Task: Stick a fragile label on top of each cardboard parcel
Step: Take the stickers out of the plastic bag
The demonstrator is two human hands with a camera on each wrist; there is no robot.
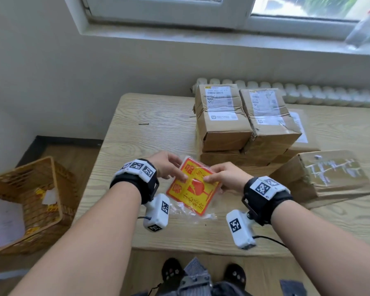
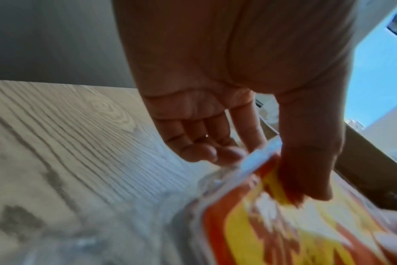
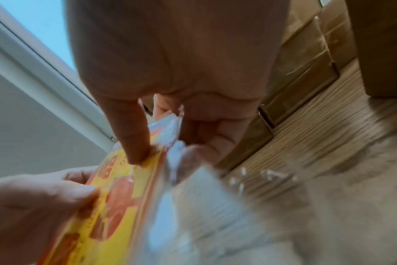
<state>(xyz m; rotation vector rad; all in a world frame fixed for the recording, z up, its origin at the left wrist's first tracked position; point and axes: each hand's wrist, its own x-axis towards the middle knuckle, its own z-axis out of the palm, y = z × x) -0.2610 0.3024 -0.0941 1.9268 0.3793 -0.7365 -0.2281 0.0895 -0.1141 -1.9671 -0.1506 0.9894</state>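
A stack of red-and-yellow fragile labels point(image 1: 192, 186) in a clear plastic sleeve is held tilted above the wooden table point(image 1: 150, 129). My left hand point(image 1: 169, 167) pinches its left edge, thumb on the printed face point(image 2: 306, 181). My right hand point(image 1: 222, 178) pinches the right edge, thumb on top point(image 3: 134, 143), other fingers underneath. The labels point(image 2: 283, 233) point(image 3: 116, 197) look blurred in both wrist views. Two taped cardboard parcels point(image 1: 220, 116) point(image 1: 269, 120) sit on flatter boxes behind the labels. Another parcel point(image 1: 325, 176) lies to the right.
A woven basket point(image 1: 26, 201) with paper scraps and label backings stands on the floor at the left. A white radiator point(image 1: 308, 95) runs along the wall behind the table, under a window sill. A small dark stick point(image 1: 143, 124) lies mid-table.
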